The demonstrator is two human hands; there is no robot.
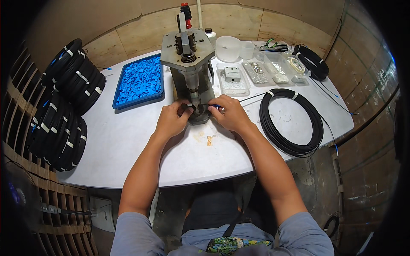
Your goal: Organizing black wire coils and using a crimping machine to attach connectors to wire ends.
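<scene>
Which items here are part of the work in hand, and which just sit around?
In use: left hand and right hand holding a thin black cable end at the base of the bench press; black cable coil.

Lying about: blue tray of blue parts; stacked coils; clear containers; tape roll.

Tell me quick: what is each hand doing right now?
Left hand: fingers pinched shut on a thin black cable at the base of the press.
Right hand: pinched shut on the same cable, on the press's other side.
</scene>
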